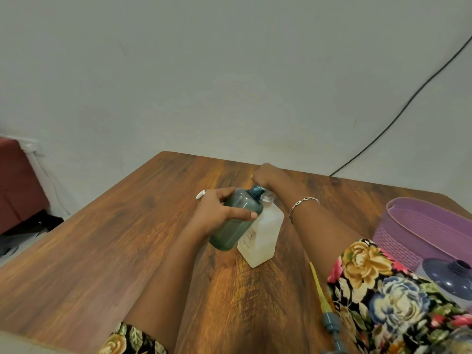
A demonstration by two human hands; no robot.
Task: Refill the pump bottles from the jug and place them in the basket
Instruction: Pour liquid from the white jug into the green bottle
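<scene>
Head view showed the wooden table point(127, 238), the purple basket point(408, 203) at its right edge, and mid-table the translucent jug point(264, 235) touching the tilted, uncapped teal pump bottle point(236, 223). The right hand point(267, 177) curled round the jug's top and the left hand point(218, 213) clamped the bottle; misaligned necks could spill liquid.

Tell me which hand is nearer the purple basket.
Right. The right hand grips the clear jug by its top, left of the basket; the left hand grips the teal bottle farther left.

table point(115, 238) left bare; basket point(421, 226) blocks right
</scene>
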